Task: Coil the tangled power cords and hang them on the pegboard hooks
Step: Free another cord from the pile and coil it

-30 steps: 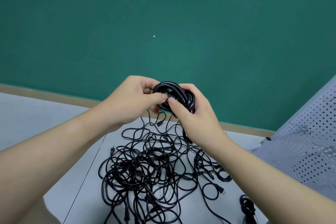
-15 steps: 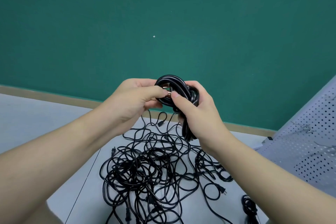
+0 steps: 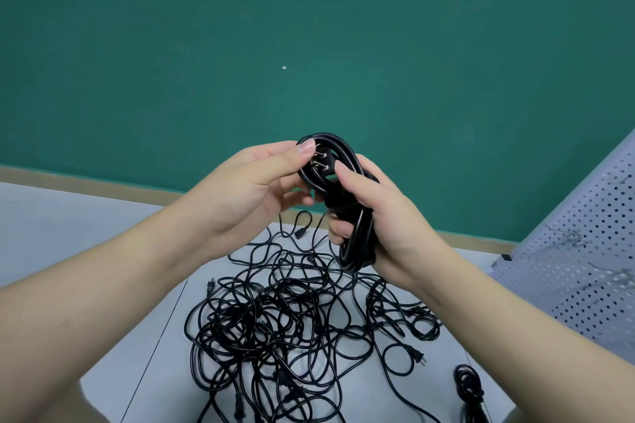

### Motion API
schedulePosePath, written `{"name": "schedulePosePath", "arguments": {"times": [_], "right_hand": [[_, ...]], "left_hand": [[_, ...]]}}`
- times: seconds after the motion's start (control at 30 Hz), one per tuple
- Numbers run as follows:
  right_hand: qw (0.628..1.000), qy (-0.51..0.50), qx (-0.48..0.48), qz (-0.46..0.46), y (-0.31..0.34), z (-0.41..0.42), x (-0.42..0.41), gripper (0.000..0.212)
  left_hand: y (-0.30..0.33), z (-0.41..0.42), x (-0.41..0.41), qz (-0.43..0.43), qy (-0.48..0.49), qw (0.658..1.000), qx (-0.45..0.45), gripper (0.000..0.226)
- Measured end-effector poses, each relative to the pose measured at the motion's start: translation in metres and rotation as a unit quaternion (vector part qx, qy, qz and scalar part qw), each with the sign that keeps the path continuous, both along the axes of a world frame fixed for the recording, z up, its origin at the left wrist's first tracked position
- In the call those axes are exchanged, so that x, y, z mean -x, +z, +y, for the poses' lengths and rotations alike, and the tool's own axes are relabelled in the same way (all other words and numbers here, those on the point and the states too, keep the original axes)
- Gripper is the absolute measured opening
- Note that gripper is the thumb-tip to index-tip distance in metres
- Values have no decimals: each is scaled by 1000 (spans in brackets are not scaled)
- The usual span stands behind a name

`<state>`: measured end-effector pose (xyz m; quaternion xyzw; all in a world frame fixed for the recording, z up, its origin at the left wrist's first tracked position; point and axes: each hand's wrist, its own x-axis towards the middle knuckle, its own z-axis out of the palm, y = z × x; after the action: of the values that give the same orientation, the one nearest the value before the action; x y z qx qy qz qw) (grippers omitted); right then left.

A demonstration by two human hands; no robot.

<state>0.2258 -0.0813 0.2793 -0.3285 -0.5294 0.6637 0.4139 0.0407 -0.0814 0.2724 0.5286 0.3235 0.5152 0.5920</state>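
The left hand [image 3: 254,189] sits at about ten o'clock from the pile, its thumb and fingers pinching the top loop of the coiled cord [image 3: 347,203] right beside the plug [image 3: 321,165], whose metal prongs point toward the thumb. To finish this step well, the person should feed that plug through the loop and draw it snug, so the turns lock and cannot spring apart; the pull should run along the cord, not across the prongs.

The bundle hangs in the air above the far edge of the surface [image 3: 165,336], well apart from the tangled cords [image 3: 275,319] lying at six o'clock below it. The right hand [image 3: 378,216] is clenched around the bundle's waist, fingers wrapped fully round the turns. It should keep that squeeze firm until the end is tucked, judging by how stiffly the loops bulge above and below the fist.

Further right, a second small coil [image 3: 469,383] lies near the surface's edge at about four o'clock, and the pegboard [image 3: 584,251] leans at three o'clock with what look like wire hooks [image 3: 567,235], though they are too faint to be sure. The loop left open at the top should be wide enough to slip over one.

No brand, label or writing can be read on anything.
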Motion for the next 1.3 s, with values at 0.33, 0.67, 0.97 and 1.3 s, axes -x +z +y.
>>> {"name": "schedulePosePath", "arguments": {"times": [0.33,0.67,0.97,1.3], "right_hand": [[999,11,-45,-5,-1,-4,1,11],[980,-92,-136,-114,-3,6,5,10],[976,-62,-158,-138,-3,4,6,13],[962,-31,-200,-183,-1,0,-2,27]], "left_hand": [[-4,1,-5,-18,26,999,18,41],[-5,-6,7,304,254,855,-334,9],[-6,-6,13,392,261,790,-391,25],[6,-11,5,609,230,680,-337,45]]}}
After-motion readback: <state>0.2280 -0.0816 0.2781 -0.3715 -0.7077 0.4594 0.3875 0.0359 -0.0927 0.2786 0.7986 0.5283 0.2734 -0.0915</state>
